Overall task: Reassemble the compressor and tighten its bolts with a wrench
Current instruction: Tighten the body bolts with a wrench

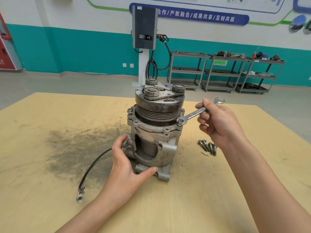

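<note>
The grey metal compressor [156, 132] stands upright in the middle of the wooden table [50, 190], pulley end up. My left hand [127, 165] grips its lower housing, thumb across the front foot. My right hand [218, 121] grips the shaft of a silver combination wrench [195, 113]. The wrench's ring end sits over a flange bolt [180, 121] on the compressor's right side. Its open end points up and to the right. Several loose bolts [207, 146] lie on the table to the right of the compressor.
A black cable with a metal fitting [80, 194] runs left from the compressor base. A dark greasy smear [75, 148] covers the table's left middle. Beyond the table stand a charging post [144, 31] and grey shelf carts [222, 71].
</note>
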`<move>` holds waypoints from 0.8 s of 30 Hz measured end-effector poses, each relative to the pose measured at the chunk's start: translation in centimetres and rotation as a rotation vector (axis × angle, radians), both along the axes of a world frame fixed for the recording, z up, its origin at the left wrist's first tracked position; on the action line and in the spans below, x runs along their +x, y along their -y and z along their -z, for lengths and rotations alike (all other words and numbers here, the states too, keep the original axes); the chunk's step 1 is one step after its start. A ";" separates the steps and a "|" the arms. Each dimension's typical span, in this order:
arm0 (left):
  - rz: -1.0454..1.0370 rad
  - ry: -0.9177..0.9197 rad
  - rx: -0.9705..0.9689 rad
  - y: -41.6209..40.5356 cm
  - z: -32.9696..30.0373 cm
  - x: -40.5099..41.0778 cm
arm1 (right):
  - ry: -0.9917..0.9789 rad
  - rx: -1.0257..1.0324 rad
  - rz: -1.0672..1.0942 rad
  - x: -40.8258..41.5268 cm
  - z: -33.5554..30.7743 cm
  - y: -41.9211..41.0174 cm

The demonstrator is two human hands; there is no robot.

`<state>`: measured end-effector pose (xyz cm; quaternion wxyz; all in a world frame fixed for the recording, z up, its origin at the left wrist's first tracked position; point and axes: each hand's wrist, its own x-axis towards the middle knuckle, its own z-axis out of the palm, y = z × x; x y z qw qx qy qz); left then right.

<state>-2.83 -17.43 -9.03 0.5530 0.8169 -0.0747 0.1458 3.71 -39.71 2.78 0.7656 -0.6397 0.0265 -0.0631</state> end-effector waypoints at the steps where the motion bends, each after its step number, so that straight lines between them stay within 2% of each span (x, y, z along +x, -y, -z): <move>1: 0.000 -0.001 -0.002 0.0 0.0 0.0 | 0.021 -0.018 0.019 0.0 0.0 -0.1; 8: 0.001 -0.011 -0.003 0.0 0.0 0.0 | 0.125 -0.155 0.032 0.0 -0.3 0.5; 19: -0.026 0.009 0.010 0.0 0.7 0.4 | -0.088 -0.174 -0.294 3.1 -1.9 -0.1; 24: -0.029 0.034 0.014 0.0 0.9 0.5 | -0.099 -0.085 -0.326 3.4 -1.3 -0.5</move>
